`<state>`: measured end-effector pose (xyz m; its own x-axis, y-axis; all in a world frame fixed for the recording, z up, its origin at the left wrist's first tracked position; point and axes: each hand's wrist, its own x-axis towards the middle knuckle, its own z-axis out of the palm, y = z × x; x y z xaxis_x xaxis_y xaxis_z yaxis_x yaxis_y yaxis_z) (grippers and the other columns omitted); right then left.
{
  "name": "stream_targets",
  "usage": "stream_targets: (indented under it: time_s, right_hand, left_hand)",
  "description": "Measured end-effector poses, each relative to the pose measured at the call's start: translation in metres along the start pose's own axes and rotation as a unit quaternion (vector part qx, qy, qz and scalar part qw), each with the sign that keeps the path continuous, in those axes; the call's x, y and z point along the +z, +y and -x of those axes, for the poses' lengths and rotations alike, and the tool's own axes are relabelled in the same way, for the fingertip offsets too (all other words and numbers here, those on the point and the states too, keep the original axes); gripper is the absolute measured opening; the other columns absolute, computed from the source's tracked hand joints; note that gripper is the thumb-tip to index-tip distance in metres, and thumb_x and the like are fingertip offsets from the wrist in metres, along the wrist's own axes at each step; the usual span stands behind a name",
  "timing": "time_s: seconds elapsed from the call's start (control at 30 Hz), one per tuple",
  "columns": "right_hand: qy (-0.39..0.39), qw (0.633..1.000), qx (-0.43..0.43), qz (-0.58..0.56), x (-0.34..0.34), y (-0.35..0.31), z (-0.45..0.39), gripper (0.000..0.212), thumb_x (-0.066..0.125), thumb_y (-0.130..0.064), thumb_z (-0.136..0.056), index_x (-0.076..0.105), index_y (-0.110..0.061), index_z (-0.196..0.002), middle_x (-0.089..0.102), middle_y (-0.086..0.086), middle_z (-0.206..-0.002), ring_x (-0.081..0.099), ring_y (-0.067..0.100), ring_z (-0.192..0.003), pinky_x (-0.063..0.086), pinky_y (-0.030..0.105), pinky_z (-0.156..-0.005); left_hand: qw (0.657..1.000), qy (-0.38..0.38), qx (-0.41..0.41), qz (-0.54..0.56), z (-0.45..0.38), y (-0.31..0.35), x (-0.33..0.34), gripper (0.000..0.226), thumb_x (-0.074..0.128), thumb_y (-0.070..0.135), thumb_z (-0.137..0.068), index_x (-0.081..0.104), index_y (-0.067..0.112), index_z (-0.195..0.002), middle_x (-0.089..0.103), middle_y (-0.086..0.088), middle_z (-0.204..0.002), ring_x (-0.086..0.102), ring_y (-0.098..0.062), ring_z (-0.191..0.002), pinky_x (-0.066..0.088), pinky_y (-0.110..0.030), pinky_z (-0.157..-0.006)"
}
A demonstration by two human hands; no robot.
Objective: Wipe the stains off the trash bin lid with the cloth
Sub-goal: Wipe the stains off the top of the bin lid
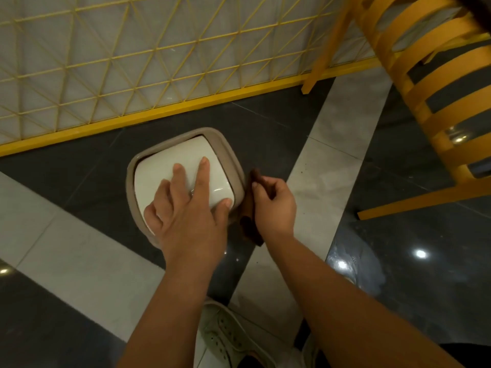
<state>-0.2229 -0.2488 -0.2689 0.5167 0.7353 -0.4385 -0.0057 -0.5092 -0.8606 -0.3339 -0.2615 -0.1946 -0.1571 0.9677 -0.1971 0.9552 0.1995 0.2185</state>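
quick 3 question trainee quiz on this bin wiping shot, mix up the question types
1. True or false: the left hand lies flat on the white lid.
2. Which hand holds the brown cloth? A left, B right, C neither.
3. Fill in: the cloth is against the bin's ____ side, by the beige rim.

Key: 1 true. 2 B, the right hand. 3 right.
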Motion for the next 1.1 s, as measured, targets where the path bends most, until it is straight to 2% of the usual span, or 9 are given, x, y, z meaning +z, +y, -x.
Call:
stream_targets:
  time_s: [0.13, 0.23, 0.4, 0.53, 0.6, 0.8, 0.93, 1.0, 1.1]
  right_hand:
    - [0.022, 0.997, 0.006, -0.069, 0.011, 0.018, 0.044, 0.007, 0.061, -0.021, -0.091, 0.064, -0.027, -0.092, 0.068, -0.010, -0.088, 0.065, 0.005, -0.083, 0.057, 0.030, -0.079]
    - [-0.009, 0.995, 0.028, -0.094, 0.016, 0.030, 0.067, 0.009, 0.062, -0.017, -0.092, 0.064, -0.026, -0.090, 0.069, -0.007, -0.087, 0.066, 0.007, -0.082, 0.056, 0.024, -0.076]
    - [-0.025, 0.998, 0.007, -0.062, 0.009, 0.025, 0.050, 0.006, 0.062, -0.019, -0.091, 0.065, -0.024, -0.090, 0.069, -0.008, -0.083, 0.065, 0.003, -0.075, 0.054, 0.018, -0.069]
    - [-0.004, 0.998, 0.012, -0.067, 0.008, 0.014, 0.031, 0.005, 0.061, -0.022, -0.092, 0.065, -0.023, -0.095, 0.068, -0.008, -0.086, 0.065, 0.002, -0.077, 0.054, 0.014, -0.065]
    - [0.004, 0.997, 0.018, -0.073, 0.014, 0.017, 0.037, 0.006, 0.061, -0.022, -0.092, 0.065, -0.024, -0.096, 0.068, -0.009, -0.088, 0.065, 0.001, -0.079, 0.054, 0.016, -0.069]
    - [-0.070, 0.998, -0.004, 0.002, 0.010, 0.026, 0.049, 0.009, 0.061, -0.024, -0.092, 0.065, -0.031, -0.097, 0.068, -0.015, -0.091, 0.063, 0.000, -0.085, 0.056, 0.028, -0.083]
    - [0.015, 1.000, 0.024, 0.000, -0.009, 0.001, 0.002, 0.014, 0.057, -0.030, -0.094, 0.063, -0.033, -0.106, 0.063, -0.014, -0.096, 0.061, 0.007, -0.089, 0.056, 0.034, -0.085]
    - [-0.015, 1.000, 0.013, -0.017, -0.014, -0.016, -0.009, 0.015, 0.057, -0.031, -0.095, 0.063, -0.036, -0.108, 0.060, -0.019, -0.093, 0.059, 0.006, -0.086, 0.056, 0.028, -0.078]
    - [-0.119, 0.991, 0.003, -0.059, -0.009, -0.027, 0.005, 0.017, 0.056, -0.026, -0.095, 0.065, -0.037, -0.105, 0.064, -0.017, -0.099, 0.063, 0.007, -0.091, 0.057, 0.022, -0.069]
  left_hand:
    - [1.000, 0.004, -0.016, -0.010, -0.001, 0.001, 0.000, 0.073, 0.044, 0.051, -0.093, -0.002, 0.047, -0.149, -0.002, -0.002, -0.159, 0.001, -0.029, -0.142, 0.006, -0.051, -0.113]
    - [1.000, 0.009, -0.013, -0.006, -0.002, 0.002, 0.001, 0.072, 0.044, 0.051, -0.093, -0.001, 0.046, -0.149, -0.001, -0.002, -0.160, 0.001, -0.029, -0.142, 0.005, -0.050, -0.113]
    - [1.000, 0.021, -0.011, -0.007, -0.001, 0.001, 0.002, 0.072, 0.045, 0.050, -0.093, 0.000, 0.047, -0.149, -0.001, -0.001, -0.160, 0.002, -0.027, -0.142, 0.004, -0.048, -0.112]
    - [1.000, 0.017, -0.016, -0.014, -0.003, 0.001, 0.004, 0.076, 0.047, 0.046, -0.093, -0.005, 0.046, -0.149, -0.003, -0.002, -0.160, 0.003, -0.028, -0.143, 0.005, -0.047, -0.112]
    - [1.000, 0.021, -0.018, -0.014, -0.003, 0.000, 0.005, 0.076, 0.047, 0.046, -0.093, -0.005, 0.046, -0.149, -0.003, -0.003, -0.160, 0.003, -0.028, -0.143, 0.005, -0.047, -0.113]
    - [1.000, 0.017, -0.015, -0.018, -0.004, 0.001, 0.003, 0.075, 0.045, 0.046, -0.094, -0.008, 0.046, -0.148, -0.004, -0.003, -0.160, 0.002, -0.028, -0.143, 0.005, -0.047, -0.113]
    - [1.000, 0.004, -0.003, -0.018, -0.005, -0.002, -0.001, 0.077, 0.047, 0.043, -0.095, -0.008, 0.046, -0.148, -0.005, -0.002, -0.160, 0.002, -0.028, -0.143, 0.007, -0.047, -0.113]
    - [1.000, -0.002, 0.010, -0.011, -0.003, -0.007, -0.006, 0.077, 0.050, 0.042, -0.094, -0.005, 0.048, -0.148, -0.003, 0.002, -0.159, 0.003, -0.026, -0.142, 0.007, -0.046, -0.114]
    - [0.999, -0.018, 0.006, 0.030, -0.003, -0.015, -0.014, 0.070, 0.049, 0.047, -0.091, 0.006, 0.052, -0.146, 0.000, 0.009, -0.159, 0.000, -0.022, -0.141, 0.004, -0.046, -0.115]
